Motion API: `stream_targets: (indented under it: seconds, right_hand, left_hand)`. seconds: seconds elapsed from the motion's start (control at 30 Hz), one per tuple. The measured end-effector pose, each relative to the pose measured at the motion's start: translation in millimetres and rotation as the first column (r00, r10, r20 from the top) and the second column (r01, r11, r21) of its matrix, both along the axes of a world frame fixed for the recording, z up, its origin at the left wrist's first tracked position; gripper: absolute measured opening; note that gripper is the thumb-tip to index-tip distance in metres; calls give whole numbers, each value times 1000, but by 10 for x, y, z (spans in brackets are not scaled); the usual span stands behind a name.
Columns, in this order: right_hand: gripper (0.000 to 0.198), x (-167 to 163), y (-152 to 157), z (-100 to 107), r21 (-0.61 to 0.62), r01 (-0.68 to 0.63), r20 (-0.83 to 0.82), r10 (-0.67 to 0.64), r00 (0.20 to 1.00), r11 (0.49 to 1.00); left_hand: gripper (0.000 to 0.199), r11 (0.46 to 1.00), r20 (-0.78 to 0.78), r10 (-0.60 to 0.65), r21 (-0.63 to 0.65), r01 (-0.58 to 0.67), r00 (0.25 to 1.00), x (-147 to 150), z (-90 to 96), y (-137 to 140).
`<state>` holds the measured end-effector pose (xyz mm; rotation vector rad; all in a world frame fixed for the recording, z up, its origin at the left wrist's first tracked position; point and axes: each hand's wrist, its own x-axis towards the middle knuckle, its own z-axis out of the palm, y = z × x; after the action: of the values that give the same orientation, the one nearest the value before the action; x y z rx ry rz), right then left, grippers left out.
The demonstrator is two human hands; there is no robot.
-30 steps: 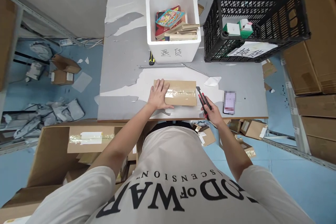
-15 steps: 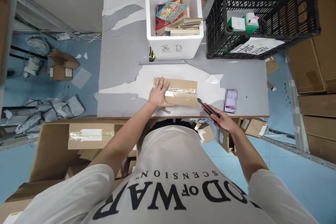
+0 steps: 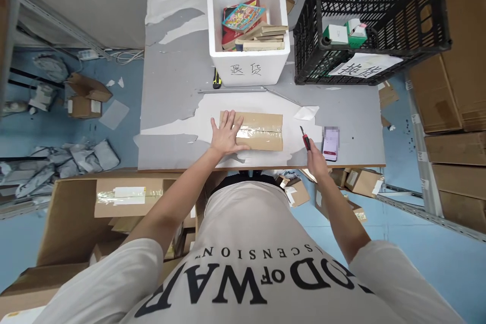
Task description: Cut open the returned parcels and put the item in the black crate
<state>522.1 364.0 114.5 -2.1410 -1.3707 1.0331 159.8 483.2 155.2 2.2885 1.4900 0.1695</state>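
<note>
Packing room seen from above: a grey table (image 3: 170,86) with its surface film torn in patches, over a blue floor; at the far left, crumpled grey mailer bags (image 3: 64,159) and small cartons lie on the floor, and an open cardboard box (image 3: 76,223) stands below the table's near edge; on the table, the left hand (image 3: 227,134) lies flat, fingers spread, pressing the left end of a flat cardboard parcel (image 3: 261,131) sealed along its length with clear tape; the parcel rests near the table's front edge, in line with a white foam bin (image 3: 246,68) of books behind it; a black-and-yellow tool lies just left of that bin; the parcel appears light and stiff, its taped strip probably slick, so the bare cardboard at the ends or long edges seems the surest hold; right of the parcel, and apart from it, the right hand (image 3: 316,160) is closed around a red-and-black utility knife (image 3: 305,138), tip pointing away from the body; just beside the knife lies a phone (image 3: 330,143); behind, a black plastic crate (image 3: 372,25) holds small green-and-white boxes; stacked flat cartons (image 3: 455,111) fill the far right
</note>
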Motion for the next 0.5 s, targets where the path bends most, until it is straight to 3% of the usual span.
stream_targets:
  seconds: [0.1,0.27,0.4,0.5]
  right_hand:
    - [56,-226,216,-317,17,-4,271,-1,963,1000]
    - [50,-453,288,-649,86,35,251,-56,966,996]
    - [48,-488,240,-655,49,19,218,-29,976,999]
    - [51,-501,346,-436,82,1,218,-19,976,997]
  left_hand:
    - [89,997,12,17,71,-18,1000,43,-2,-107]
    - [55,992,52,-67,106,62,996,103,-56,-472]
    - [43,990,101,-67,127,54,993,96,-165,-702]
    - [42,991,131,-60,130,43,990,72,-246,-770]
